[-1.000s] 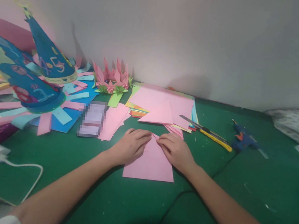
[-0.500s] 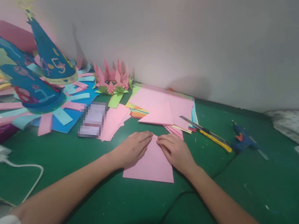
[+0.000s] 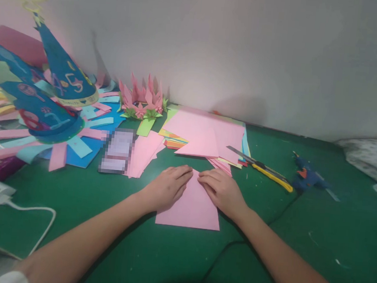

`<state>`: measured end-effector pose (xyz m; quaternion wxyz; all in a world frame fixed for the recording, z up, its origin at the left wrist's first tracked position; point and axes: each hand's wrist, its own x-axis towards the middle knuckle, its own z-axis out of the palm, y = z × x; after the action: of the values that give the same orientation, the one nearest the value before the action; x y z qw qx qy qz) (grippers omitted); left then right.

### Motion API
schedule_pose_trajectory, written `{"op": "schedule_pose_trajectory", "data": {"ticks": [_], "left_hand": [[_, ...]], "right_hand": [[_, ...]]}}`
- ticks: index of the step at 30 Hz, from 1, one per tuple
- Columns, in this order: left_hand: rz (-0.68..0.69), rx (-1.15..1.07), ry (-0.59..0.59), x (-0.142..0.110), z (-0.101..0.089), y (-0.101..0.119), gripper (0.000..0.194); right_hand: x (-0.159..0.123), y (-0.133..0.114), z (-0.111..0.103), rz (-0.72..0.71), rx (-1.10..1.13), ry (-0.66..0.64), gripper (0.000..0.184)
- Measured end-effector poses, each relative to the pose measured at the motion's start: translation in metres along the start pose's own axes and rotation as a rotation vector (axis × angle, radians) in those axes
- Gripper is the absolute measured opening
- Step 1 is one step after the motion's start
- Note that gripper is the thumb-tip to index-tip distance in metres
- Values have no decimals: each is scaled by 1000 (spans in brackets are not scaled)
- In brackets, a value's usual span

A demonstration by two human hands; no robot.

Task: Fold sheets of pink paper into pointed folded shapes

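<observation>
A pink sheet of paper (image 3: 191, 210) lies on the green table in front of me, its near edge straight and uncovered. My left hand (image 3: 170, 185) covers its upper left part, with the fingers together and the tips at the far edge. On the opposite side, my right hand (image 3: 220, 189) pinches the same far edge, thumb tucked under the curled fingers. A narrow strip of paper shows between the two sets of fingertips. Both far corners are hidden under my hands.
Pink and coloured paper sheets (image 3: 202, 129) lie behind my hands. A yellow utility knife (image 3: 273, 176), blade out, and a blue glue gun (image 3: 307, 175) are at right. A phone-like device (image 3: 117, 150), a pink paper crown (image 3: 141, 97) and blue cone hats (image 3: 63, 69) stand left.
A small raised fold at the paper's far edge, seen a second ago between my fingertips, now lies flat. Both hands have stayed almost in the same place.
</observation>
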<state>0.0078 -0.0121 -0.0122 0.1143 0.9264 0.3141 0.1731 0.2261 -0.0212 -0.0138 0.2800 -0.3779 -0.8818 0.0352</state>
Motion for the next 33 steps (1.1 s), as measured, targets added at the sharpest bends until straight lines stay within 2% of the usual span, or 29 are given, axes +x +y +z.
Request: {"op": "schedule_pose_trajectory", "data": {"ticks": [12,19,28,33], "left_hand": [[-32,-32,5,1,0,1,38],[-69,31,-14,5,-1,4,47],[-73,42,-29,5,-3,4,48],[-63,63,-33,4,0,2,49]], "right_hand": [[0,1,0,-2,1,-15,18],[2,-2,-1,14,-10,-49,19],[4,-12,-10,51,-53,-57,21],[2,-10,-17,57,-106,-68,29]]}}
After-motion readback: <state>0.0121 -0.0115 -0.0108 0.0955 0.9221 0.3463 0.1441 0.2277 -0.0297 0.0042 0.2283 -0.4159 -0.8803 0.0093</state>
